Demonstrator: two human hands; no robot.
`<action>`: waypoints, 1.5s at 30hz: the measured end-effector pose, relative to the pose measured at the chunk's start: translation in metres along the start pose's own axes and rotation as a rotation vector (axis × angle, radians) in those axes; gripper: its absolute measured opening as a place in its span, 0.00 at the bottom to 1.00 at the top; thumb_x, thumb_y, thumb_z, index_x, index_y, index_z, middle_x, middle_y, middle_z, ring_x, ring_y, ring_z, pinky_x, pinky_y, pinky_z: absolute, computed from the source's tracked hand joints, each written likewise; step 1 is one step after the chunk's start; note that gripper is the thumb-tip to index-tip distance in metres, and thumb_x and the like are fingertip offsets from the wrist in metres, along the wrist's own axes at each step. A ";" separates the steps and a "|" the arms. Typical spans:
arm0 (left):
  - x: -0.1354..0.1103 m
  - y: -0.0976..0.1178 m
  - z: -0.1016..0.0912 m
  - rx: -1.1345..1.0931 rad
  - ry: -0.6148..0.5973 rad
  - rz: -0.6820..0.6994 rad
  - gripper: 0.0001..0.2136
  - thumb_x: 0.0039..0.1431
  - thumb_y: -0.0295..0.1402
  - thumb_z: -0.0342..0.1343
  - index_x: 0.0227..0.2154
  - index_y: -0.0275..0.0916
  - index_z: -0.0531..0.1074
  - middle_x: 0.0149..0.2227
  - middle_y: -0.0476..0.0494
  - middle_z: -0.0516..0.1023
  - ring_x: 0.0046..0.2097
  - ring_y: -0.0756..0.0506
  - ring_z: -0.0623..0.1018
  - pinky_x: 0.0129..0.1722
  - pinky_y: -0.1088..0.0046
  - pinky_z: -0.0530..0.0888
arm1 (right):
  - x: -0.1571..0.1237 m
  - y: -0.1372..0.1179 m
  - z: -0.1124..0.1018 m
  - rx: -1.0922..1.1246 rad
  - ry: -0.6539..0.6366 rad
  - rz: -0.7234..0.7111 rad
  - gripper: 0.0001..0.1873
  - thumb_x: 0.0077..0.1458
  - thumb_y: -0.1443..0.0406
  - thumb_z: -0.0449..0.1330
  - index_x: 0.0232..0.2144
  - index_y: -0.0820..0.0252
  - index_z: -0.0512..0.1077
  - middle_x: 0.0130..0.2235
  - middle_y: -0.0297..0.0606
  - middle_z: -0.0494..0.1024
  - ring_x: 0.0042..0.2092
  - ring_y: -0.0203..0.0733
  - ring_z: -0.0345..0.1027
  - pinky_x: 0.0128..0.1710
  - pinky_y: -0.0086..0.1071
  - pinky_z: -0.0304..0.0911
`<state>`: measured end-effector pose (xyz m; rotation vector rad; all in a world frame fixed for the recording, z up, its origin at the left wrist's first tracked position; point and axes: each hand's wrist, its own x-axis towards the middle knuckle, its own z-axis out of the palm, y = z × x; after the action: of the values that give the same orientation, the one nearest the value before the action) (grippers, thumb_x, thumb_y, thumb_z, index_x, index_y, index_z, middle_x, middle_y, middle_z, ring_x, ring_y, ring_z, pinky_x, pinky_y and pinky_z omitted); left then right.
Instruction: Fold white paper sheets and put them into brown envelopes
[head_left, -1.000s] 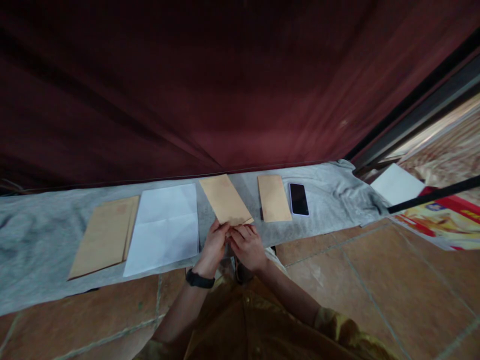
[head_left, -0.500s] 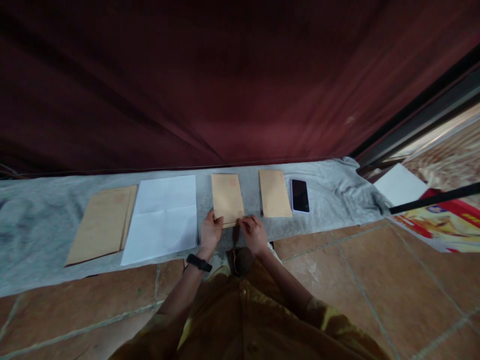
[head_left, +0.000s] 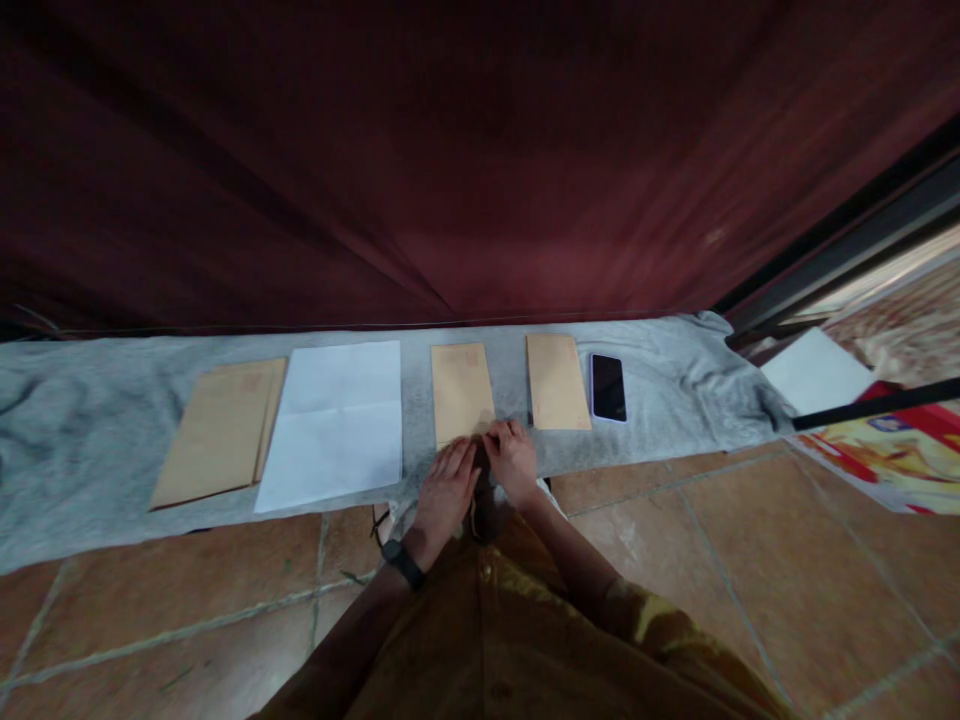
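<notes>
A brown paper envelope (head_left: 461, 385) with a small reddish mark near its top lies flat before me, its near edge under my hands. My left hand (head_left: 446, 490), with a dark band on the wrist, has its fingers stretched out over that near edge. Curled fingers of my right hand (head_left: 513, 462) pinch the envelope's near right corner; the fingertips are partly hidden. To the right lies another brown envelope (head_left: 557, 385), apart from my hand. White paper sheets (head_left: 334, 425) with faint creases lie to the left, and a stack of brown envelopes (head_left: 214, 430) beyond them.
A phone (head_left: 608, 387) with a dark screen lies right of the envelopes. Grey cloth (head_left: 675, 390) covers the narrow surface, backed by a dark red curtain (head_left: 465, 200). A colourful printed box (head_left: 892, 455) and a dark bar (head_left: 877, 402) are at the far right.
My left hand has let go of the envelope's left corner and moved right, its fingers now laid over the near edge. My right hand stays at the right corner. The view has shifted slightly.
</notes>
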<state>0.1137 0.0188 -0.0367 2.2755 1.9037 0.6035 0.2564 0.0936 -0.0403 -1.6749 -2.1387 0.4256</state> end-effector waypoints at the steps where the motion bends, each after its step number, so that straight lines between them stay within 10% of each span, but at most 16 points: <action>1: -0.002 0.001 0.001 0.023 -0.018 0.005 0.20 0.69 0.34 0.46 0.60 0.34 0.68 0.62 0.33 0.72 0.65 0.39 0.69 0.65 0.56 0.67 | 0.000 -0.001 -0.001 -0.001 -0.002 0.005 0.06 0.66 0.64 0.56 0.38 0.56 0.73 0.40 0.41 0.76 0.44 0.46 0.69 0.47 0.37 0.65; 15: -0.008 -0.007 0.006 0.101 -0.133 -0.003 0.26 0.63 0.24 0.42 0.64 0.29 0.65 0.64 0.29 0.69 0.68 0.39 0.65 0.67 0.58 0.65 | -0.042 -0.015 0.004 0.146 -0.088 -0.399 0.25 0.71 0.64 0.47 0.67 0.62 0.61 0.64 0.45 0.70 0.66 0.43 0.60 0.69 0.45 0.51; 45: -0.018 -0.014 -0.002 0.117 -0.070 -0.105 0.24 0.70 0.36 0.43 0.67 0.41 0.62 0.70 0.38 0.61 0.71 0.37 0.60 0.68 0.49 0.59 | -0.048 0.016 0.001 -0.003 -0.022 -0.256 0.25 0.71 0.63 0.48 0.67 0.59 0.63 0.67 0.44 0.66 0.68 0.51 0.56 0.69 0.53 0.45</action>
<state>0.0980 0.0039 -0.0440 2.2142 2.0601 0.4042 0.2798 0.0509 -0.0537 -1.3776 -2.3312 0.3652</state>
